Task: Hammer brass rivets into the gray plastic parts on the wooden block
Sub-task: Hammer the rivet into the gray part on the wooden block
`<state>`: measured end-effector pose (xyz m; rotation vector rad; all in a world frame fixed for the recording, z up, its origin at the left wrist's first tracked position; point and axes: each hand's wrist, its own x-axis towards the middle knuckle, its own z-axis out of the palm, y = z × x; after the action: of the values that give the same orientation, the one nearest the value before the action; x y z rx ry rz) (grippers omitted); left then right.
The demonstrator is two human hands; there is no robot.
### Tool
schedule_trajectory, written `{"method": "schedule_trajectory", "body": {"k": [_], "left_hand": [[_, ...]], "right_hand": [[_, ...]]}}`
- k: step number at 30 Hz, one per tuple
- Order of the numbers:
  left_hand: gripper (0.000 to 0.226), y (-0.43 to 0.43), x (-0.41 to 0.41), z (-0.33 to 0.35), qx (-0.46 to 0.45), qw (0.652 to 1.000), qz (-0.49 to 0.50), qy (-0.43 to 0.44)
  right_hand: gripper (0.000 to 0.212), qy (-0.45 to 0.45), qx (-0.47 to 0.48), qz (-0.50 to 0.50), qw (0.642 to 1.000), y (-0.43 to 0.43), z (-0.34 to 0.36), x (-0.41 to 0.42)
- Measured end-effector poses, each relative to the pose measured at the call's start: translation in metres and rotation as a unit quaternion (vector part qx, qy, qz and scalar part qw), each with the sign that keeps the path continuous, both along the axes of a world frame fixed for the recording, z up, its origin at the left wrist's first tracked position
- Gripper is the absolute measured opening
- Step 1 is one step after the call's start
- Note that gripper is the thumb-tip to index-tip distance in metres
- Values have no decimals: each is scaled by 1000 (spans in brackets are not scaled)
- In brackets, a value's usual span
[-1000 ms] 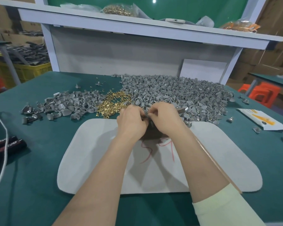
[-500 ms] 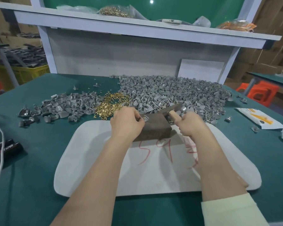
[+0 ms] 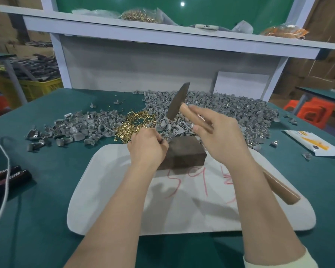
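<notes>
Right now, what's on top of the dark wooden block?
The dark wooden block is bare on top toward the right. Fingers of the left hand curl over its left corner; anything under them is covered. The right hand holds the wooden-handled hammer raised above.

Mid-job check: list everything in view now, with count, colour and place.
mat: one, white with red marks, on the green table
wooden block: one, dark brown, on the mat
hammer: one, dark head, wooden handle, raised above the wooden block
gray plastic parts: two piles, larger behind the block, smaller at left
brass rivets: one gold pile between the gray piles; a bagful on the white shelf
black tools: two, left table edge
packet: one, white and yellow, right table edge
left grip: curled at the block's left corner, contents hidden
right grip: holds the hammer handle
</notes>
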<state>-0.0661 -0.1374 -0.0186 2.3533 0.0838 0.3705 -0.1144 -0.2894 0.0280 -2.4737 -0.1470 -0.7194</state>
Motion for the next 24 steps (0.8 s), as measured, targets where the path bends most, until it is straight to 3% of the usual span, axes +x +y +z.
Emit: {"method": "schedule_trajectory", "body": {"k": [5, 8, 11, 16, 19, 21, 22, 24], "left_hand": [[14, 2, 3, -1, 18, 1000, -15, 4], [14, 1, 2, -2, 6, 1000, -14, 8], [16, -1, 1, 2, -11, 1000, -4, 9], [15, 1, 2, 0, 18, 1000, -14, 8], [16, 1, 2, 0, 7, 1000, -5, 10], [16, 0, 2, 2, -6, 1000, -1, 9], [16, 0, 2, 2, -8, 1000, -3, 7], [16, 0, 2, 0, 1, 1000, -7, 6]], "right_hand": [[45, 107, -100, -1, 989, 10, -6, -1], [45, 56, -96, -20, 994, 13, -3, -5], [46, -35, -6, -17, 999, 10, 4, -7], [45, 122, -108, -9, 987, 16, -3, -6], [45, 49, -110, -37, 992, 19, -1, -8], [46, -22, -46, -38, 998, 17, 2, -10], [47, -27, -22, -31, 999, 15, 2, -9], [46, 50, -37, -12, 998, 14, 0, -8]]}}
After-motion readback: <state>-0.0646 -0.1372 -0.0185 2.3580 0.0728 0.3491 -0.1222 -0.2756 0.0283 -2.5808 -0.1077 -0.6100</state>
